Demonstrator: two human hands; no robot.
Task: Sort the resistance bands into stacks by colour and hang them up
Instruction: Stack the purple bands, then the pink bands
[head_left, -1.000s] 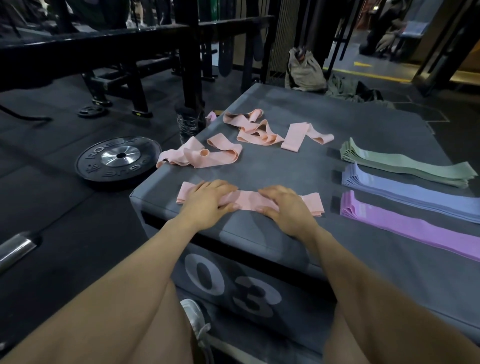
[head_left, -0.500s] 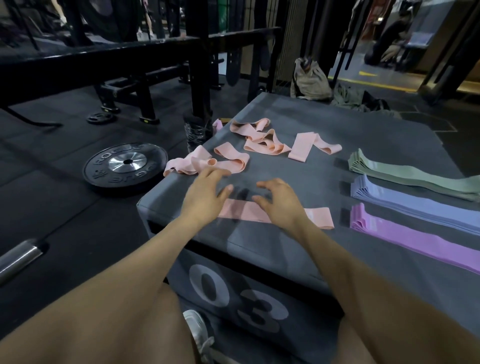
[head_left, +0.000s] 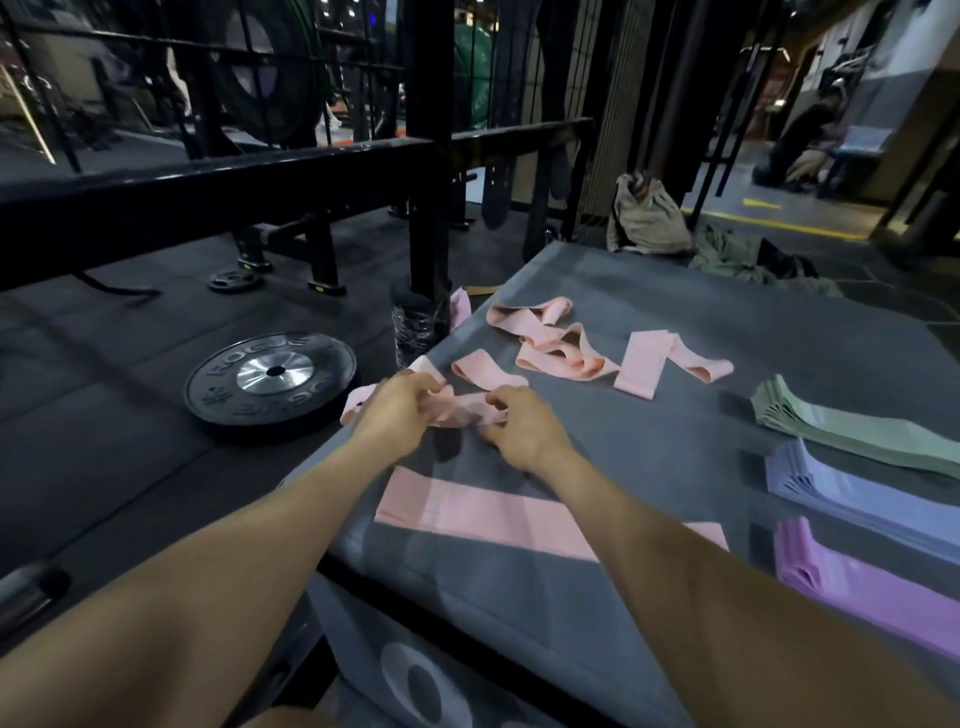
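Head view: three sorted stacks (head_left: 852, 447).

Bare forearms, no sleeves, left hand (head_left: 397, 410), right hand (head_left: 524, 434)

Matt pink bands (head_left: 480, 512); matt grey box top (head_left: 675, 457); shiny-hubbed plate (head_left: 272, 382).

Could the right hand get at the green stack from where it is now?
Probably yes: the box top between the right hand and the green stack is bare, though that hand is busy holding a crumpled pink band.
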